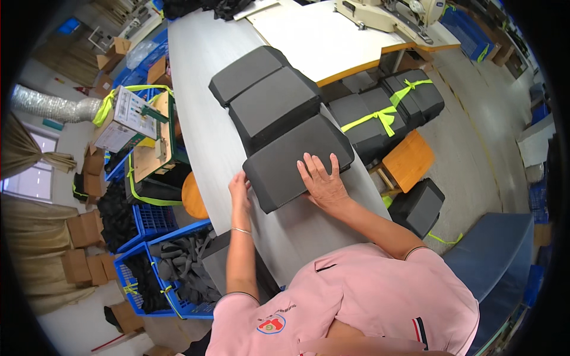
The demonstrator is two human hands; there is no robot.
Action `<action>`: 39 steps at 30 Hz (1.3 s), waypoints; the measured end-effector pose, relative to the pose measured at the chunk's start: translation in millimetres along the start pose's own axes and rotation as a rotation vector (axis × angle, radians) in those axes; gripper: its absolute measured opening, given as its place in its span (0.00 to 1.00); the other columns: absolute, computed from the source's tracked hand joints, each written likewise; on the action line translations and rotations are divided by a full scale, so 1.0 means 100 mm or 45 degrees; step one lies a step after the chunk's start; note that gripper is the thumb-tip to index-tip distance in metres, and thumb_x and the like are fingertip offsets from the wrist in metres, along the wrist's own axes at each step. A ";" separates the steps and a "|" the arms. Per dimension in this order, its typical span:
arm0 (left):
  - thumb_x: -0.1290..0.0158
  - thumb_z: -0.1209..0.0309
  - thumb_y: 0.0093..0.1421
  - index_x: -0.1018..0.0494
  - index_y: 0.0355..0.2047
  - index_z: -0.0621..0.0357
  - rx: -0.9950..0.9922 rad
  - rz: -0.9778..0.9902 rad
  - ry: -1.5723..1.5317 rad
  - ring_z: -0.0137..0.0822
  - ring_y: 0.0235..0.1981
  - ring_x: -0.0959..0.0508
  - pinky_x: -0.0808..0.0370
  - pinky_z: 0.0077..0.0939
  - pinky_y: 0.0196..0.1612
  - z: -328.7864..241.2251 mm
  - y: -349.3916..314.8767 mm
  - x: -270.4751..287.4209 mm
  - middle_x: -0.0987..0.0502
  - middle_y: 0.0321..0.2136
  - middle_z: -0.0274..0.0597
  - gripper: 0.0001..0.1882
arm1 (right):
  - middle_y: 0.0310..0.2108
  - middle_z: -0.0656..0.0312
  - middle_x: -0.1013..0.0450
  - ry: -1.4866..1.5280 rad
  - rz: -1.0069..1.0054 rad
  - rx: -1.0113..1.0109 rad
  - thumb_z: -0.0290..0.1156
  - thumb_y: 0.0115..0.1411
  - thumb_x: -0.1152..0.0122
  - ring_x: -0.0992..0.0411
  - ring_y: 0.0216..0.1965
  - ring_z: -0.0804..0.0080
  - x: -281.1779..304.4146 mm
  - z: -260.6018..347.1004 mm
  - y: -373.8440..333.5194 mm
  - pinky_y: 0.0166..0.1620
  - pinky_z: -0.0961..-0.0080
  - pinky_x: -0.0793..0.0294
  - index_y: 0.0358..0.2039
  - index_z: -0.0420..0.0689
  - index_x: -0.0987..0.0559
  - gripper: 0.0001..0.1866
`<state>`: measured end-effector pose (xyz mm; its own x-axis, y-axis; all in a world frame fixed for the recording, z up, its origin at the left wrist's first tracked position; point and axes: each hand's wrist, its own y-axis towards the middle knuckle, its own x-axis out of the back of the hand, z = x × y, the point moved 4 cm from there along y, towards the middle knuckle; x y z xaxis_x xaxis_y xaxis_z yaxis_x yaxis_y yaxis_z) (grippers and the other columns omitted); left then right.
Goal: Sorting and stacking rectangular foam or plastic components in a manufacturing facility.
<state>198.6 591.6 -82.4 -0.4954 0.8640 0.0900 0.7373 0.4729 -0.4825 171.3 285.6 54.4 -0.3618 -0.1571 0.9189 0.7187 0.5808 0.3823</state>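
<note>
Three piles of dark grey, padded-looking pieces lie in a row on the long grey table, the nearest pile (297,157) in front of me. My right hand (323,181) rests on the near-right part of that pile, fingers spread over its top and the thumb lower at the near edge. At its left edge is my left hand (239,188), fingers drawn together beside the pile's side; whatever they pinch is too small to see. Beyond it come the middle pile (276,101) and the far pile (246,72), close against each other.
Right of the table (202,89) sit dark bundles tied with yellow-green strips (380,118), a wooden stool (409,160) and another dark block (418,207). Blue crates (184,308) of dark pieces stand on the left. A sewing machine (380,15) occupies the white table at the back.
</note>
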 end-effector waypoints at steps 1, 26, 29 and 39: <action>0.43 0.54 0.66 0.22 0.50 0.58 -0.046 -0.144 -0.007 0.30 0.46 0.22 0.26 0.34 0.48 0.20 0.08 0.21 0.19 0.44 0.38 0.21 | 0.68 0.50 0.42 0.020 -0.031 0.028 0.58 0.43 0.25 0.44 0.67 0.57 -0.03 0.08 0.13 0.68 0.30 0.51 0.68 0.41 0.36 0.56; 0.56 0.55 0.74 0.44 0.71 0.60 -0.321 -1.025 1.356 0.48 0.74 0.48 0.54 0.53 0.73 0.29 -0.18 -0.30 0.46 0.72 0.55 0.32 | 0.63 0.52 0.37 0.085 -0.296 0.073 0.58 0.43 0.24 0.40 0.64 0.57 -1.53 -0.52 3.35 0.62 0.31 0.45 0.65 0.42 0.34 0.54; 0.58 0.55 0.74 0.46 0.72 0.60 -0.287 -1.012 1.372 0.48 0.75 0.49 0.55 0.53 0.73 0.27 -0.16 -0.30 0.47 0.73 0.55 0.32 | 0.63 0.52 0.37 0.060 -0.299 0.094 0.60 0.44 0.24 0.40 0.64 0.57 -1.76 -0.70 3.82 0.62 0.29 0.44 0.65 0.43 0.34 0.54; 0.58 0.54 0.74 0.47 0.73 0.57 -0.228 -0.995 1.465 0.48 0.75 0.50 0.55 0.53 0.73 0.26 -0.19 -0.30 0.47 0.73 0.53 0.33 | 0.63 0.55 0.37 0.107 -0.373 0.094 0.58 0.44 0.23 0.40 0.65 0.59 -2.25 -1.16 4.86 0.63 0.28 0.46 0.66 0.46 0.35 0.53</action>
<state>187.2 552.2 -98.8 -0.2149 -0.0152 0.9765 0.5401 0.8312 0.1318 670.9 511.1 44.3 -0.4945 -0.3904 0.7766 0.5449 0.5568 0.6269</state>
